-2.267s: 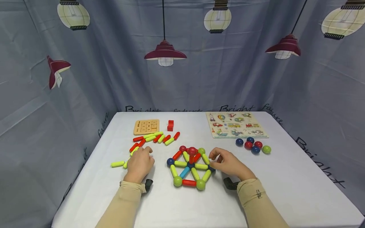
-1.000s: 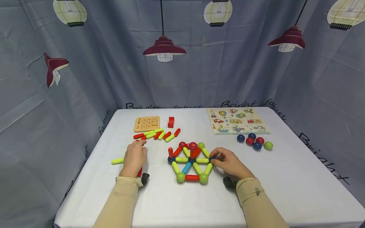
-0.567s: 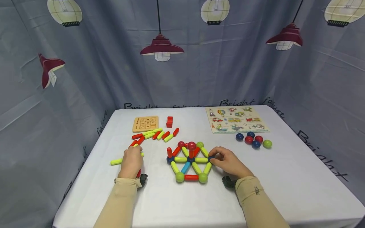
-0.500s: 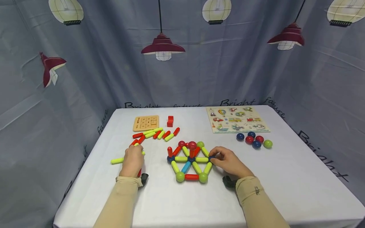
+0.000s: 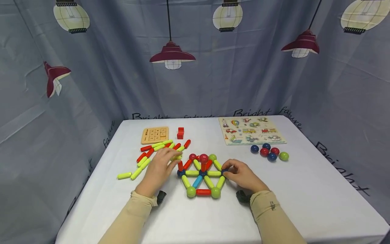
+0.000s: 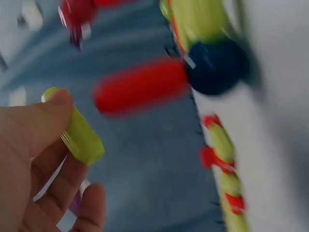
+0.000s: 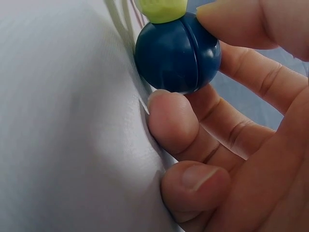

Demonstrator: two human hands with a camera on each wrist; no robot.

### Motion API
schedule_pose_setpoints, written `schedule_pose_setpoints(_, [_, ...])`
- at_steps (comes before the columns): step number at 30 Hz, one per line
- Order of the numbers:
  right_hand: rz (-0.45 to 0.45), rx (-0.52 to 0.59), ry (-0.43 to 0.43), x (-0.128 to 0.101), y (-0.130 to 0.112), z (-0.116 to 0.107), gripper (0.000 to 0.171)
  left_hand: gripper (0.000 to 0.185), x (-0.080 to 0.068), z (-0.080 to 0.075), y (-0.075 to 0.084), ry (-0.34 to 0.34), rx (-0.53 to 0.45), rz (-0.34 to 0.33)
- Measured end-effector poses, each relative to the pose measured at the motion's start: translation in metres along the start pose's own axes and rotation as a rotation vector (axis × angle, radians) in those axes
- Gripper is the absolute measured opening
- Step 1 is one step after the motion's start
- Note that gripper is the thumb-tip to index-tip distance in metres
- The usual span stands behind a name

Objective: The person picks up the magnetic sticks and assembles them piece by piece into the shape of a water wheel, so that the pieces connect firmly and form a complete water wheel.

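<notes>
Left hand [image 5: 159, 167] pinches short yellow-green plastic rod [image 6: 82, 140]; right hand [image 5: 243, 175] fingers grip dark blue plastic ball [image 7: 177, 53] at rod-and-ball frame [image 5: 201, 176] corner.

red stick [image 6: 140, 87] blurred, puzzle board [image 5: 251, 130] pictures tiny

**Both hands at the rod-and-ball frame**

Your left hand [image 5: 159, 169] holds a yellow-green rod [image 5: 176, 157] just beside the frame [image 5: 201, 176] on the counter [image 5: 304, 196]. Your right hand [image 5: 242, 176] pinches the frame's right blue ball [image 5: 224, 172]. Loose rods [image 5: 158, 149] lie behind, spare balls [image 5: 269, 153] to the right.
</notes>
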State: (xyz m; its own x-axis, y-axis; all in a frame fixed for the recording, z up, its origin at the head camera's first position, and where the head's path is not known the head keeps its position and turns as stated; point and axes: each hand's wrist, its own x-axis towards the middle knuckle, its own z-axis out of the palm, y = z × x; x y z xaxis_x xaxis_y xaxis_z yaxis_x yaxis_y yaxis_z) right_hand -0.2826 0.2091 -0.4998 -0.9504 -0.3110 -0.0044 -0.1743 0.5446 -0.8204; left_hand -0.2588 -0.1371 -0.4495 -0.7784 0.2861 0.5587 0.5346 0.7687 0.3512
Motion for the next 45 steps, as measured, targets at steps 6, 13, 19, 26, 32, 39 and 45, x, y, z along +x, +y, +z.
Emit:
schedule_pose_setpoints(6, [-0.005,0.003,0.007,-0.001,-0.001,0.003,0.017,0.039,0.012,0.007,0.028,-0.073,0.092,0.222])
schedule_pose_setpoints(13, [0.015,-0.011,0.001,0.001,-0.003,0.007,0.016,0.037,0.015,0.014,0.030,-0.144,-0.002,0.171])
schedule_pose_setpoints(19, [0.047,-0.013,0.003,0.002,-0.001,0.008,0.017,0.038,0.017,0.020,0.029,-0.168,-0.029,0.170])
schedule_pose_setpoints(26, [0.061,-0.006,-0.003,0.001,0.001,0.009,0.016,0.041,0.018,0.024,0.028,-0.162,-0.041,0.182])
schedule_pose_setpoints(32, [0.040,0.004,-0.006,0.001,0.000,0.009,0.015,0.037,0.002,0.014,0.036,-0.068,0.047,0.168])
schedule_pose_setpoints(39, [0.013,-0.013,0.015,0.001,0.000,0.004,0.009,0.038,-0.026,0.004,0.035,-0.507,0.029,-0.003])
schedule_pose_setpoints(45, [0.029,-0.021,0.058,-0.002,-0.002,-0.001,0.010,0.021,-0.029,0.007,0.017,-0.552,-0.047,-0.057])
